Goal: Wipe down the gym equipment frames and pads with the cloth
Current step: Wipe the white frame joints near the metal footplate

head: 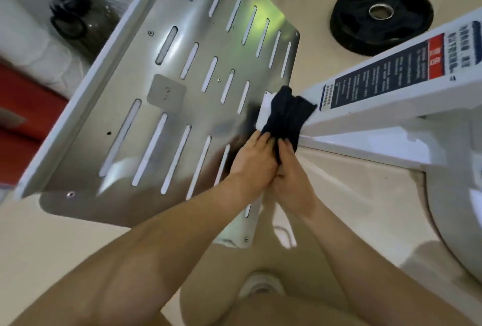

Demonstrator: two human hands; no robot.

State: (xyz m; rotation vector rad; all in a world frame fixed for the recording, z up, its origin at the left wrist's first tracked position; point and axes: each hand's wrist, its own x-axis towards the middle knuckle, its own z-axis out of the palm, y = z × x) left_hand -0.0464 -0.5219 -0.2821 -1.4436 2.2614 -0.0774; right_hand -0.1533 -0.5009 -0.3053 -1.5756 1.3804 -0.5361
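gripping dark cloth against white frame, both hands; floor open beneath

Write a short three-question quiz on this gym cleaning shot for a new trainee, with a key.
1. True or false: both the left hand and the right hand grip the dark cloth.
2. Where does the cloth press? A) on the weight plate B) where the white frame beam meets the slotted metal plate C) on the red pad
3. Fill in: the weight plate lies flat on the ____.

Key: 1 true; 2 B; 3 floor.
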